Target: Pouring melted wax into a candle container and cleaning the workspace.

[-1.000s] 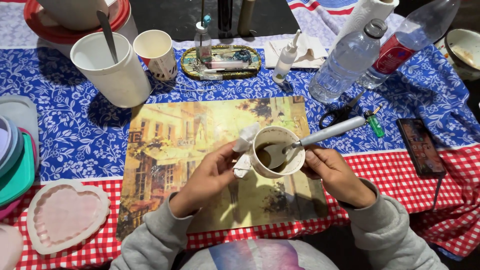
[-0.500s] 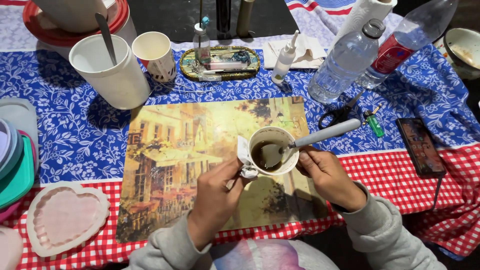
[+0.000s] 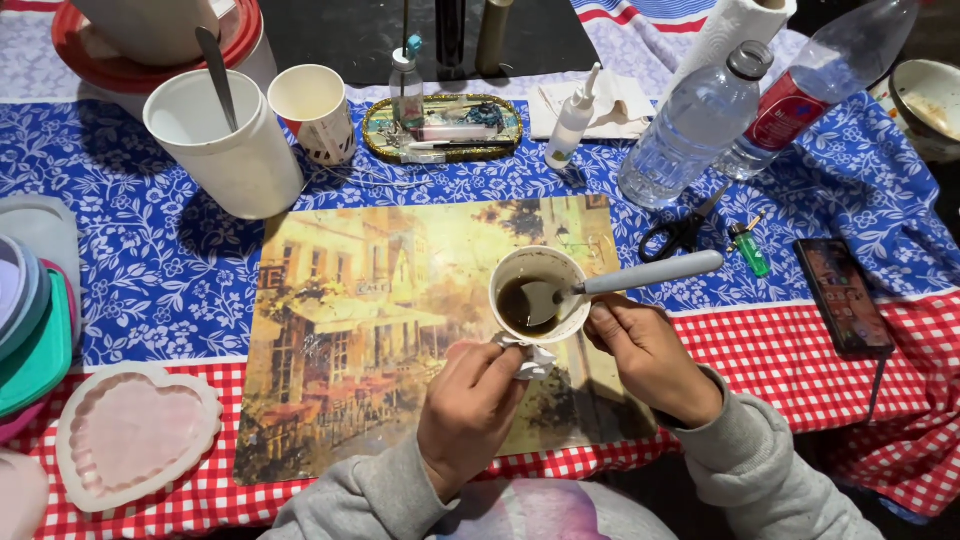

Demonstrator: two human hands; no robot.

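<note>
phone (image 3: 843, 292): lit colourful screen, right on red check | bottle label (image 3: 783, 108): red band, top right

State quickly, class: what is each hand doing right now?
Left hand: closed on a crumpled white tissue, pressed to the cup.
Right hand: gripping the cup, spoon resting inside.

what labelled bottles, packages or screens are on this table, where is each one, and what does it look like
Phone: right, on the cloth; dark slab, lit colourful screen.
Bottle with red label: top right, lying tilted; clear plastic.
Clear water bottle: beside it, dark cap.
Small dropper bottle: top centre; white, thin nozzle.
Printed paper cup: top left; white, patterned.
</note>
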